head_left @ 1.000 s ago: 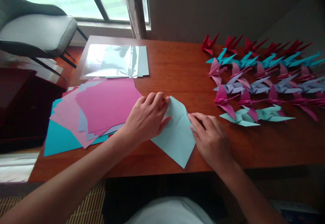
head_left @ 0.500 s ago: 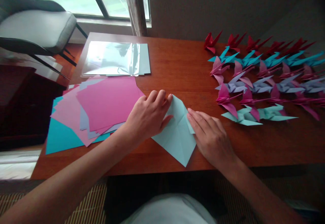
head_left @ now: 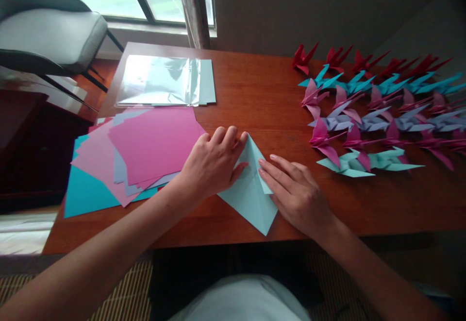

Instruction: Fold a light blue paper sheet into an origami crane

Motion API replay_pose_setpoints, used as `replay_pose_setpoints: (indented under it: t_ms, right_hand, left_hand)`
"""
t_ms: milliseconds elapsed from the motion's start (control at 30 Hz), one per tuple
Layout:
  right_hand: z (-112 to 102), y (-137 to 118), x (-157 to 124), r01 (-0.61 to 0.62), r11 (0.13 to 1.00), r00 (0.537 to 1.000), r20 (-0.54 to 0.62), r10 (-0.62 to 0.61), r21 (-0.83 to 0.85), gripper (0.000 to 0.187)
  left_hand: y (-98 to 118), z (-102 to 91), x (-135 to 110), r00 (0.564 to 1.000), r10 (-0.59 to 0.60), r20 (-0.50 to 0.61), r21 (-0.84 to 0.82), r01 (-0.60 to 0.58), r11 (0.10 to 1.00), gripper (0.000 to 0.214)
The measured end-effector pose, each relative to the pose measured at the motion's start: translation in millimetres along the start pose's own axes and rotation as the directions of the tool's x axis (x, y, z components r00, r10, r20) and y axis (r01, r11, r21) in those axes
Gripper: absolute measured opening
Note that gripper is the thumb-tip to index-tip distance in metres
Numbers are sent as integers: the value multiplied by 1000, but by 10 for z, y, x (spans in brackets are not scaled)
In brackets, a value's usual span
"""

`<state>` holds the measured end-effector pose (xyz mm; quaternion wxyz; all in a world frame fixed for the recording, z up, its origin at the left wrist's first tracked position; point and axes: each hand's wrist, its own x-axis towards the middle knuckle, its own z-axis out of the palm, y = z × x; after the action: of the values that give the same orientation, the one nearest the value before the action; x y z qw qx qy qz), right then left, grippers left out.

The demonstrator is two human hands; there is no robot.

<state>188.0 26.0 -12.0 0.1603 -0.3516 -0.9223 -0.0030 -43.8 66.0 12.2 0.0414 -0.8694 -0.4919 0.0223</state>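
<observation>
A pale mint sheet of origami paper (head_left: 251, 199) lies on the table with crease lines across it. Its right edge is turned inward as a narrow flap (head_left: 266, 185). My left hand (head_left: 218, 158) rests on the sheet's upper left side, index fingertip at the top corner and thumb spread apart on the paper. On the right, my right hand (head_left: 296, 185) lies with fingers stretched out, two fingertips against the flap and one finger raised off it. The right thumb is hidden. Neither hand grips the paper.
Loose coloured sheets (head_left: 153, 146) are piled left of my left arm. Behind them lies a clear packet of pale paper (head_left: 160, 80). Rows of folded paper cranes (head_left: 364, 122) stand at the right on the wooden table (head_left: 255, 92). A chair (head_left: 54, 34) is by the window.
My right hand has shifted left, and the right flap lies further in over the sheet, its top now narrower. The left hand has stayed in place.
</observation>
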Motion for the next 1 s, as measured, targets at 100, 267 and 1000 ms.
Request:
replay_pose_setpoints:
  t_ms: [100,267,1000]
  right_hand:
    - [-8,-37,17,-3,1000,1000,-19,3,5,42]
    - [1,-98,20,0,1000,997,-81,1,20,39]
    - [52,-81,-4,24,998,996,-85,-19,60,30]
  left_hand:
    - [3,-4,0,1000,-2,-2,1,2,1000,57]
    - [2,2,-9,1000,-4,-4,-9,4,1000,57]
    - [1,-28,-9,1000,-8,19,10,8,1000,54]
